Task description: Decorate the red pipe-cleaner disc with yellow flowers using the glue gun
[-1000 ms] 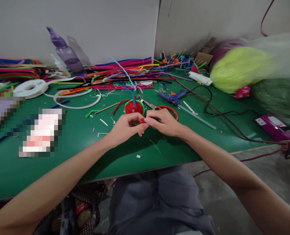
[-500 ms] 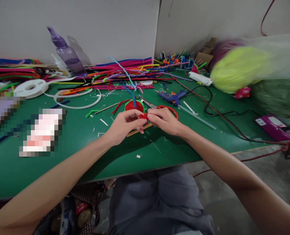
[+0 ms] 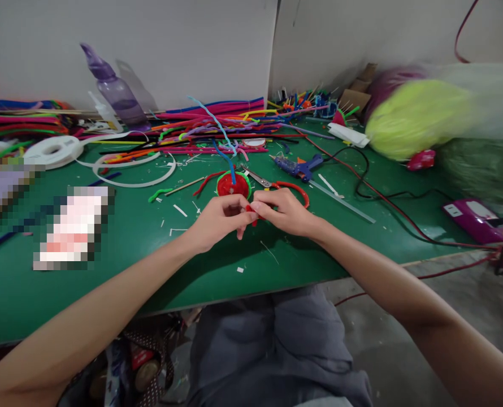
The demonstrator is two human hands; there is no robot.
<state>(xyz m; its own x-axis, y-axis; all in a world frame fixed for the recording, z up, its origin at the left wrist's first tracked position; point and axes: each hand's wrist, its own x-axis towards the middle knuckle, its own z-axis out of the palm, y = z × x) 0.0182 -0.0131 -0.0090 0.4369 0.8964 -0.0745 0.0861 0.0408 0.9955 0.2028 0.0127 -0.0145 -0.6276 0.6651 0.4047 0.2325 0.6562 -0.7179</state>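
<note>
My left hand [image 3: 224,220] and my right hand [image 3: 281,210] meet above the table's middle, fingertips pinched on a small piece of red pipe cleaner [image 3: 254,222]. Fingers cover most of that piece, so its shape is unclear. Just beyond my left hand lies a round red pipe-cleaner disc [image 3: 226,183] with a green rim, a blue stem standing up from it. Scissors [image 3: 291,186] with red-orange handles lie right behind my right hand, blades pointing away to the left. A red pipe cleaner [image 3: 207,181] curves out beside the disc.
A blue glue gun [image 3: 298,165] with a black cord rests right of the scissors. Pipe cleaners [image 3: 217,124] are heaped along the wall near a purple bottle [image 3: 118,93]. A white ribbon roll [image 3: 52,151] stands left; bags [image 3: 416,118] and a purple power strip [image 3: 480,220] lie right.
The red piece has turned and sits lower between my fingers. A wooden stick seen beneath my hands before no longer shows. More of the red disc is visible.
</note>
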